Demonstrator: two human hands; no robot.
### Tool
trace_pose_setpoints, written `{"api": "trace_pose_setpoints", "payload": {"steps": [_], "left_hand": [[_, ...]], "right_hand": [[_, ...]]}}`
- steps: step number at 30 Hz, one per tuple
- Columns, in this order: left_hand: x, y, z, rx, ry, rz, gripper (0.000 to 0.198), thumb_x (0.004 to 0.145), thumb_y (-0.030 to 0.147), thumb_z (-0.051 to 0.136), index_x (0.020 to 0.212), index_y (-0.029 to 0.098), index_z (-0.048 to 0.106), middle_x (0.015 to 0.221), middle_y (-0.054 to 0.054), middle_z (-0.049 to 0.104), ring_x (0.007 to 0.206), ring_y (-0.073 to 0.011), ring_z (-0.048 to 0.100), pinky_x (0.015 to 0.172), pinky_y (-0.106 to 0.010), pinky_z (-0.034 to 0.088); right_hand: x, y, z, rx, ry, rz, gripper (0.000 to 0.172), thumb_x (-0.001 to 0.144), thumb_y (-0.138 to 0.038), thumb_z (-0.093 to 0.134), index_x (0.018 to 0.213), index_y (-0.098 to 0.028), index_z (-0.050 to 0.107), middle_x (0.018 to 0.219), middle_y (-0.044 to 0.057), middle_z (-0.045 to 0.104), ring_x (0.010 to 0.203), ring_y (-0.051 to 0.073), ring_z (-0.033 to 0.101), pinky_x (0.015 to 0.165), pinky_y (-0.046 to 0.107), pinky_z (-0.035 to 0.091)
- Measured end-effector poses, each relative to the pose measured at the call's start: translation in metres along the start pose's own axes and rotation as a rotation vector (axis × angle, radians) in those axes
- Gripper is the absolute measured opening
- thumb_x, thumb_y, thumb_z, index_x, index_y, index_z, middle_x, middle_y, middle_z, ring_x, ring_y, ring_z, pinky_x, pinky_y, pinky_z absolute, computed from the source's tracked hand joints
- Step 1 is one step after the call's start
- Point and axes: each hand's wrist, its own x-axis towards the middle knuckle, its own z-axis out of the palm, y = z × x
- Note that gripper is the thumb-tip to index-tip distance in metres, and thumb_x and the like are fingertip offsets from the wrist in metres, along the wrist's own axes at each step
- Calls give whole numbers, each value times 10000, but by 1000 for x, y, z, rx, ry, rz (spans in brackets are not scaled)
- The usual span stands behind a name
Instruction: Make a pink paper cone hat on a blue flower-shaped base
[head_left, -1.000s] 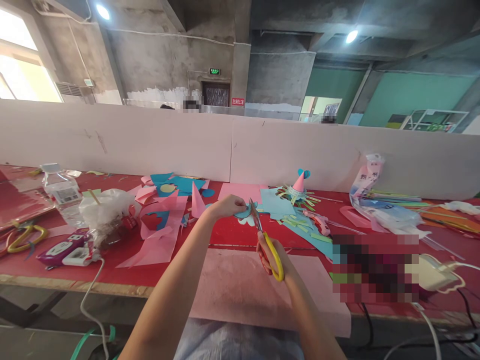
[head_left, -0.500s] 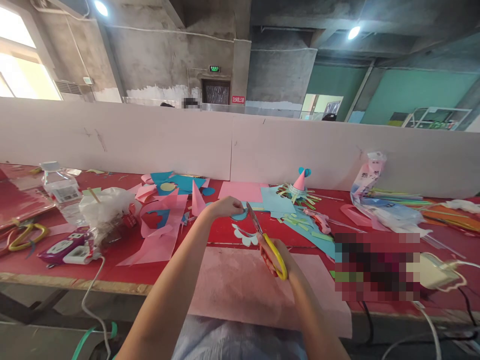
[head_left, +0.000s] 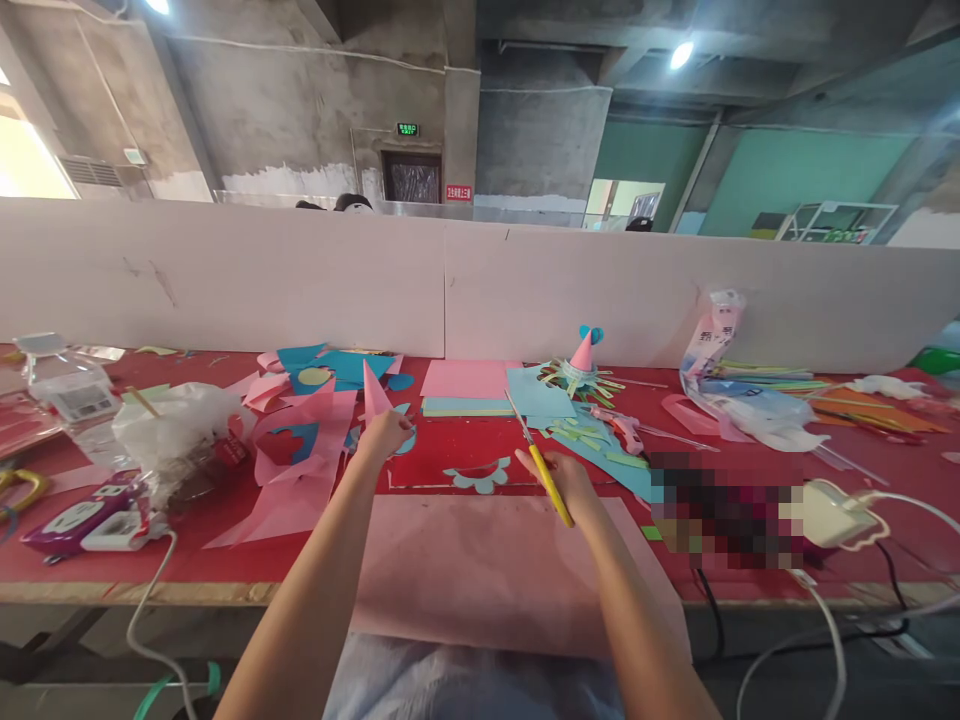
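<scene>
My left hand (head_left: 388, 437) is closed at the left of the red work area, pinching a piece of light blue paper (head_left: 407, 441). A pink paper cone (head_left: 375, 392) stands just behind that hand. My right hand (head_left: 566, 480) grips yellow-handled scissors (head_left: 550, 484), whose blades point away and to the left. Between my hands, a light blue scalloped paper strip (head_left: 480, 479) lies near the far edge of the pink sheet (head_left: 487, 570). The fingers around the scissor handles are partly hidden.
Pink scraps (head_left: 300, 480) and a purple device (head_left: 82, 518) lie left, near a bottle (head_left: 64, 385). A decorated pink cone (head_left: 581, 358), light blue sheets (head_left: 540, 390), a pink glue gun (head_left: 624, 428) and plastic bags (head_left: 757, 410) lie right. A white partition (head_left: 300, 280) stands behind.
My left hand has moved left, away from the scissors, with the light blue paper. My right hand and the scissors have shifted slightly right. The view has turned a little to the right.
</scene>
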Motion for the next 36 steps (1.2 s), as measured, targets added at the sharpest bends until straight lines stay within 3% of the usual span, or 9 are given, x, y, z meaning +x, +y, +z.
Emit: {"api": "trace_pose_setpoints", "payload": {"steps": [3,7,11,16,19,24,30,36], "left_hand": [[-4,-16,-3,130,-19,-109,159,710,233,560,790,195,693,788,-79,667,742,-236,601,611,-279,408],[-15,-22,-4,226,58,-215,215,747,221,524,881,152,677,978,-153,645,878,-284,604,672,-309,417],[-24,1,5,216,257,-64,313,809,226,440,1046,147,628,1114,-161,596,986,-276,568,778,-329,418],[-29,42,31,-222,-85,344,346,813,403,450,911,160,677,1000,-96,652,897,-224,594,780,-303,463],[-32,49,46,-369,-191,373,393,781,494,488,933,185,678,1002,-67,656,889,-200,600,789,-286,475],[-38,38,56,-482,-362,424,380,705,469,616,982,218,686,1054,-60,632,942,-191,598,805,-258,473],[-41,34,59,-496,-405,498,242,693,372,631,848,202,708,962,-51,644,885,-174,601,814,-261,461],[-42,37,60,-565,-381,374,199,662,350,643,753,179,684,826,-45,667,749,-170,614,675,-259,475]], "right_hand": [[7,8,-9,-86,-9,-58,387,663,-558,611,574,-220,444,511,-33,454,489,134,445,485,239,302],[16,21,-12,-178,-24,30,383,679,-556,593,602,-211,446,524,-28,479,471,126,457,475,231,280],[24,35,-7,-322,49,-14,306,708,-477,585,635,-203,470,621,6,543,549,137,500,493,225,277],[26,42,-3,-422,105,-53,220,712,-395,609,737,-187,543,842,56,606,744,167,564,578,224,335],[25,41,-3,-445,135,-47,224,702,-367,629,808,-178,571,925,75,605,820,185,573,612,233,354],[23,43,-1,-458,172,-28,225,722,-401,606,785,-187,573,945,75,597,859,200,568,662,256,372],[28,53,-2,-434,193,-16,232,726,-376,585,833,-170,597,971,97,590,899,218,565,733,275,394],[30,58,-8,-311,109,-64,240,733,-285,528,913,-164,632,963,90,599,915,202,565,770,258,401]]}}
